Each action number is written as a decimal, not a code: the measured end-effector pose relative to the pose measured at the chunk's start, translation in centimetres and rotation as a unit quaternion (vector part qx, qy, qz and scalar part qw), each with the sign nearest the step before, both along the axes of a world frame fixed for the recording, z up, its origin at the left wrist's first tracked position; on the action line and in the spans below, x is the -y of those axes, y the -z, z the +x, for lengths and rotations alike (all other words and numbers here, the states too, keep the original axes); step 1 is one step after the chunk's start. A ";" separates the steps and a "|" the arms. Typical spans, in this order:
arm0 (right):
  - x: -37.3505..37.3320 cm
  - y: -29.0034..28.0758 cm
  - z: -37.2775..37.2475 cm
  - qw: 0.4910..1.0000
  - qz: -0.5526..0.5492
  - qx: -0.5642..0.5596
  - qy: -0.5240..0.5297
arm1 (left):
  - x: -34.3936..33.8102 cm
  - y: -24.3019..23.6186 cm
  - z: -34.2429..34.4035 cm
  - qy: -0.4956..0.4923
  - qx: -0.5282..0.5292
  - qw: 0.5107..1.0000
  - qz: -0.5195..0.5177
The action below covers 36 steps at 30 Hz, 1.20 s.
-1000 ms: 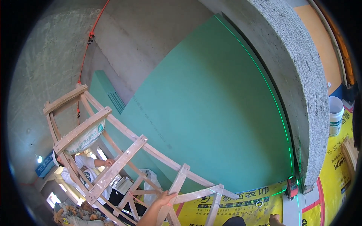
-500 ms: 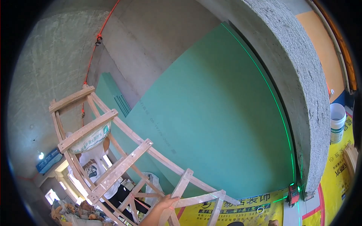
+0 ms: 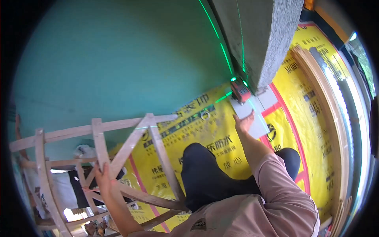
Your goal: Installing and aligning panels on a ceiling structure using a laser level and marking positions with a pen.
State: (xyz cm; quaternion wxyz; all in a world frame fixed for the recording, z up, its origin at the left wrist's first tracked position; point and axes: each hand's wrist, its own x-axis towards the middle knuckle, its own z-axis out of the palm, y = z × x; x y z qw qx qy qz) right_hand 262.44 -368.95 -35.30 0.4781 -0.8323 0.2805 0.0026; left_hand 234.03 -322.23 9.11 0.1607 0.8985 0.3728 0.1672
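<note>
At seven o'clock, the left hand [image 3: 103, 176] has its fingers wrapped around a rail of a wooden ladder frame [image 3: 118, 156]. Beyond, at one o'clock, the right hand [image 3: 244, 122], fingers together, rests on a grey tile [image 3: 256, 118] lying on yellow printed floor sheeting [image 3: 189, 130]. Just past it, a red laser level [image 3: 240, 90] stands against the green wall [image 3: 118, 59].

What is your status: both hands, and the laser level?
Left hand gripping wooden trestle. Right hand on grey tile, beside red laser level. Nothing between them.
</note>
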 end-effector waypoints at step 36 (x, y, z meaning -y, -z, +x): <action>3.6 -8.1 13.7 0.833 -0.410 0.022 -0.370 | 50.1 49.3 20.0 -0.133 -0.152 0.642 -0.740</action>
